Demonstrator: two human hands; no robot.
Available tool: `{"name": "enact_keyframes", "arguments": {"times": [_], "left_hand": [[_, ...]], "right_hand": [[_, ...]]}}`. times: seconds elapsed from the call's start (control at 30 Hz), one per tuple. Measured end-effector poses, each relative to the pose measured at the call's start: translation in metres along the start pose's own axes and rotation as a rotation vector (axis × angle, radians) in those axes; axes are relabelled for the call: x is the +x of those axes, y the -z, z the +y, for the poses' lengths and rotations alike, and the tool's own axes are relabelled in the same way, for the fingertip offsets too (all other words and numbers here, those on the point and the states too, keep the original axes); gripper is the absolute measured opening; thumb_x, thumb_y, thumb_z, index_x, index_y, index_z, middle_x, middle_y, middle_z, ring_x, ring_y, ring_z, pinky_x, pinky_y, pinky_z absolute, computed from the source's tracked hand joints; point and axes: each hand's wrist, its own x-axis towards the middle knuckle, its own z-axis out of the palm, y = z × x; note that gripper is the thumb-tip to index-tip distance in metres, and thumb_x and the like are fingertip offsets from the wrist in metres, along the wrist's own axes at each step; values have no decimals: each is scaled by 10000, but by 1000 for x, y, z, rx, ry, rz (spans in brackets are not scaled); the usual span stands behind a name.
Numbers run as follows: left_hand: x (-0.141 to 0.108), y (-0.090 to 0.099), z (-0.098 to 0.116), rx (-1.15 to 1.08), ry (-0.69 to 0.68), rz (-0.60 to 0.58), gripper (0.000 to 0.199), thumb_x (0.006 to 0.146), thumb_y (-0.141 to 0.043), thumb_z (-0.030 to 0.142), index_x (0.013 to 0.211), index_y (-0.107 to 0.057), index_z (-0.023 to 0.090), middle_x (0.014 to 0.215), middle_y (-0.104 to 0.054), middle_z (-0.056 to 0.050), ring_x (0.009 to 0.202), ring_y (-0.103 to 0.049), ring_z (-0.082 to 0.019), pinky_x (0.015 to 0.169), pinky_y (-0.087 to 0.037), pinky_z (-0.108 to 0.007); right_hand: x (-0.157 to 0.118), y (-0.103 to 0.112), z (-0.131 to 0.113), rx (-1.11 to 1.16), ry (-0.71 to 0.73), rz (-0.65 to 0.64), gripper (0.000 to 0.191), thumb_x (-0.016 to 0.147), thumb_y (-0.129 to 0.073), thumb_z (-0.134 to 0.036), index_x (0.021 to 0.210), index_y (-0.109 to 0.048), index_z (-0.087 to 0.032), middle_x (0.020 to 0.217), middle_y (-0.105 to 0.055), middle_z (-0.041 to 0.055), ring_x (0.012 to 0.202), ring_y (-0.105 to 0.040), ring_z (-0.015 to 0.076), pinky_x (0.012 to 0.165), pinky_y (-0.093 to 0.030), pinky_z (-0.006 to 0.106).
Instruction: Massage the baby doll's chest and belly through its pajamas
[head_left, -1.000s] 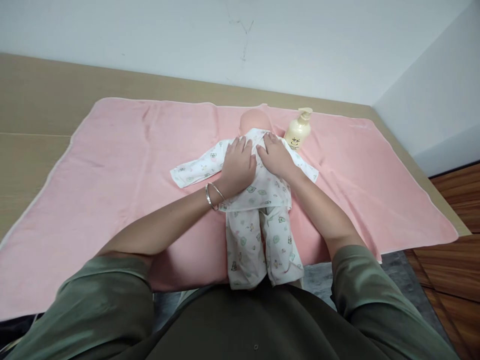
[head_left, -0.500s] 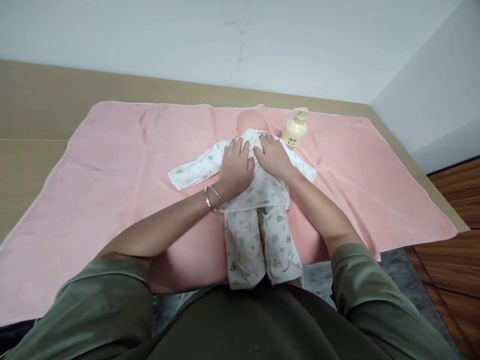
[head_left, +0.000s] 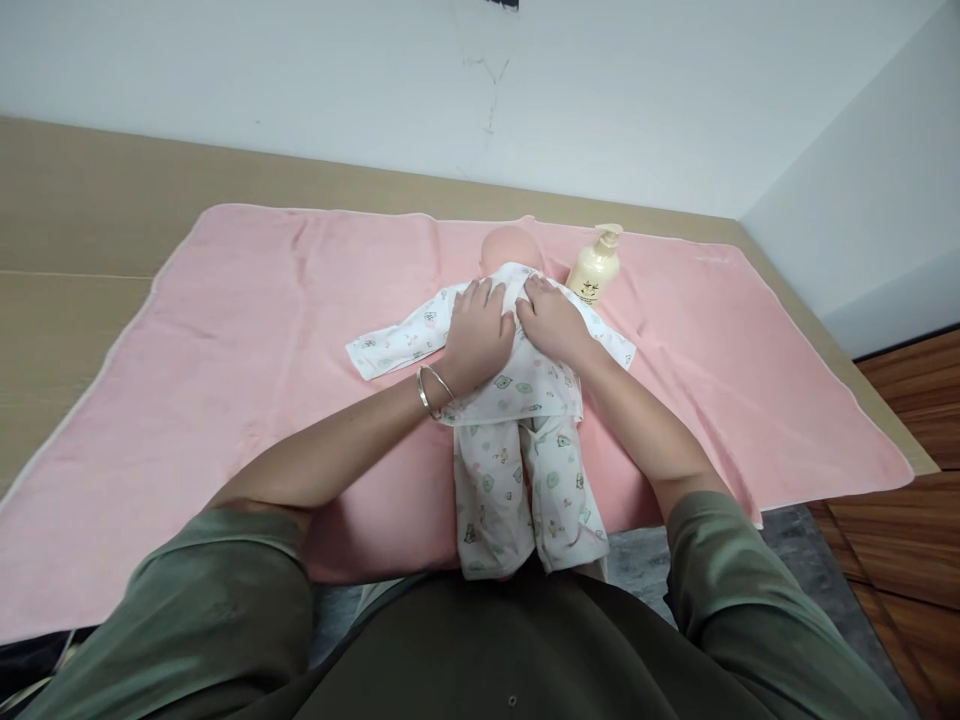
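Through the head camera, the only view I have, I see the doll (head_left: 525, 395) lying on a pink blanket (head_left: 247, 330), stretched out lengthwise, and I take it as my landmark. Its bald head (head_left: 510, 250) is at the far end; the trousers (head_left: 495, 490) run down to the near edge, close to the dark shirt front.

My left hand (head_left: 480, 335) rests flat on the left half of the doll's upper body, fingers pointing toward its head, with bangles (head_left: 424, 392) at the wrist. My right hand (head_left: 553, 322) rests on the right half, fingers also toward the head. Neither hand is clamped on anything: both are spread over the patterned top (head_left: 540, 378), thumbs near each other over the doll's middle.

Just to the right of the doll's head and shoulder stands a pale yellow pump bottle (head_left: 595, 270), upright on the blanket. Beyond the head, past the blanket's edge, I see the wooden table (head_left: 90, 195) and then a white wall (head_left: 300, 80). Well off to the doll's right are brown wood-grain panels (head_left: 911, 520).
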Motion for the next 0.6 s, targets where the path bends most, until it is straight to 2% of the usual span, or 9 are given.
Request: {"name": "enact_keyframes", "arguments": {"times": [0.13, 0.3, 0.37, 0.47, 0.6], "left_hand": [[-9, -6, 2, -13, -46, 32, 539, 938, -355, 231, 1414, -504, 27, 1548, -456, -246, 1492, -358, -376, 1235, -275, -584], [7, -9, -16, -107, 50, 47, 550, 911, -436, 310, 1413, -528, 103, 1514, -530, -178, 1452, -434, -338, 1243, -298, -554], [10, -10, -19, -111, 70, 54, 557, 913, -433, 322, 1417, -527, 104, 1514, -534, -173, 1450, -438, -329, 1254, -284, -542], [7, -11, -16, -79, 76, 61, 568, 930, -411, 329, 1435, -510, 87, 1535, -506, -184, 1472, -406, -338, 1264, -257, -543], [4, -9, -11, -56, 77, 48, 558, 943, -404, 331, 1437, -508, 94, 1532, -507, -184, 1480, -393, -339, 1267, -239, -539]], "right_hand": [[8, 0, 8, 4, -47, 7, 468, 1010, -333, -288, 1333, -563, -40, 1468, -570, 217, 1374, -514, 329, 1190, -346, 518], [-13, 2, -11, -139, 11, 3, 503, 990, -290, -182, 1335, -544, 79, 1416, -584, 298, 1370, -524, 364, 1184, -371, 489], [-15, 2, -13, -145, 27, -10, 524, 979, -302, -168, 1384, -508, 94, 1458, -549, 300, 1413, -490, 355, 1208, -352, 466], [-9, 0, -7, -61, -17, -31, 566, 990, -323, -221, 1470, -442, 54, 1553, -465, 254, 1487, -401, 337, 1241, -315, 451], [4, -4, 3, 5, -86, -36, 624, 1003, -339, -307, 1525, -368, 33, 1615, -378, 236, 1530, -314, 356, 1274, -241, 488]]}}
